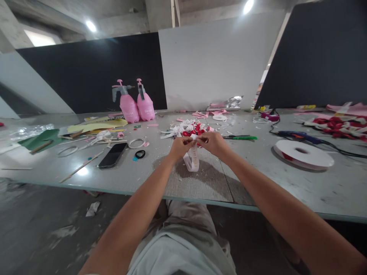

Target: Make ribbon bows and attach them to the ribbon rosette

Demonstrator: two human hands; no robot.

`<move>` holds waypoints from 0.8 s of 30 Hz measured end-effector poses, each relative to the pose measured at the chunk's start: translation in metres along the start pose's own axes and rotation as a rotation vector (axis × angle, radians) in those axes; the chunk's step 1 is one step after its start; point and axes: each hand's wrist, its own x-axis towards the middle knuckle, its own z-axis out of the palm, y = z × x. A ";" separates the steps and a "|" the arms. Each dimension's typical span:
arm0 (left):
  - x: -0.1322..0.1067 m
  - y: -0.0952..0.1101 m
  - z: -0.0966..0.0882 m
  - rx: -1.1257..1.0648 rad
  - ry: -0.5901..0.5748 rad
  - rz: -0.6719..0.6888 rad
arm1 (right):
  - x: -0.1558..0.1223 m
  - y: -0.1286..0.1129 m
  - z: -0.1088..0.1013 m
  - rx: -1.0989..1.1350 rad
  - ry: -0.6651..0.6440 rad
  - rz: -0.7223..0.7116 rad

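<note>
The left hand [182,146] and right hand [211,142] pinch the white ribbon [192,162] over the counter [172,188], its loop hanging below. Likely light, limp, slightly slippery; best gripped by the edges.

Head-worn view, forward and down

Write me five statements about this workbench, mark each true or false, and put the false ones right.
1. The left hand and the right hand both pinch the white ribbon. True.
2. The two spray bottles are green. False: they are pink, with grey nozzles.
3. The phone lies on the bench to the left of both hands. True.
4. The white spool stands upright on its rim. False: it lies flat on the bench.
5. The green sheet is to the right of the hands. False: it is far to their left.
</note>
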 end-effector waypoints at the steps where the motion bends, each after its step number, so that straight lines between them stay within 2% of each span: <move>1: 0.000 0.000 0.001 0.003 -0.004 0.001 | 0.000 -0.001 -0.001 -0.039 -0.022 -0.004; 7: -0.001 -0.001 0.005 0.055 0.006 -0.039 | 0.003 -0.006 0.003 -0.276 -0.085 -0.044; 12: -0.001 -0.003 0.005 0.047 0.006 -0.053 | 0.002 -0.007 0.009 -0.296 -0.050 -0.088; 16: -0.002 -0.004 0.005 0.012 0.008 -0.051 | 0.003 -0.004 0.010 -0.167 -0.006 -0.020; 21: -0.002 -0.001 0.003 -0.023 0.021 -0.045 | 0.003 0.005 0.007 0.189 0.019 0.104; 24: -0.001 0.001 0.002 -0.033 0.055 -0.046 | 0.002 0.009 0.004 0.312 0.052 0.106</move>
